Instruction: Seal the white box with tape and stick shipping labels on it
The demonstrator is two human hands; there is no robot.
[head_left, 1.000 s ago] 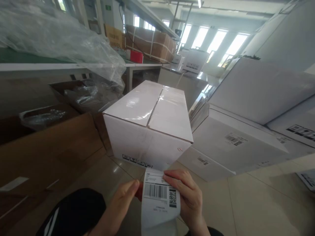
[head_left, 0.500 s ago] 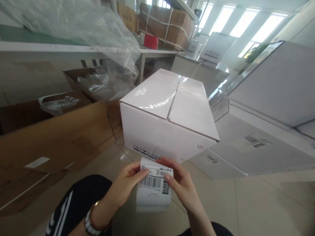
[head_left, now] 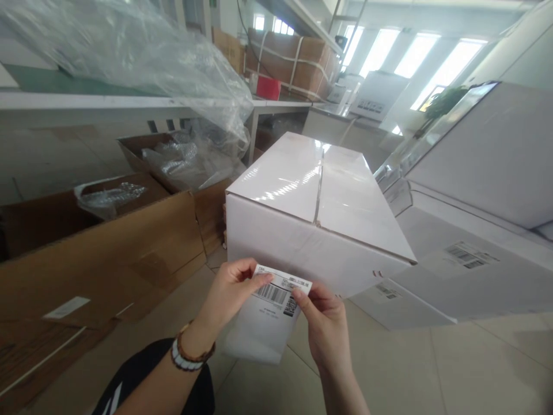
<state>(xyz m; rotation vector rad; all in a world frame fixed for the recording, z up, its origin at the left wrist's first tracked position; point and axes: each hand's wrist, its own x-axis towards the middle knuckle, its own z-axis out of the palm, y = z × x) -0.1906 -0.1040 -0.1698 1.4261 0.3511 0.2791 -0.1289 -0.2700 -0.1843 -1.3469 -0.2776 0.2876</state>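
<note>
Between my two hands is a white shipping label [head_left: 270, 325] printed with a barcode and a square code, its lower part hanging down. My left hand [head_left: 231, 297] pinches its upper left edge, thumb on the printed face. On the upper right edge, my right hand [head_left: 326, 314] pinches it with the thumb near the square code. Just beyond the label stands a large white carton [head_left: 276, 222], its top flaps closed and shiny clear tape along the seam. The label overlaps the carton's front face in view; whether they touch I cannot tell.
Open brown cartons [head_left: 108, 248] with clear plastic stand at the left. Above them, plastic sheeting [head_left: 173, 52] drapes over a workbench [head_left: 108, 102]. Stacked white cartons [head_left: 479, 230] bearing labels fill the right side. A red box [head_left: 268, 88] and a strapped brown carton [head_left: 317, 55] are further back.
Both hands have raised the label slightly toward the carton's front, and it now tilts, with its lower end swung left. The camera view has shifted, so the carton appears lower and further right.
</note>
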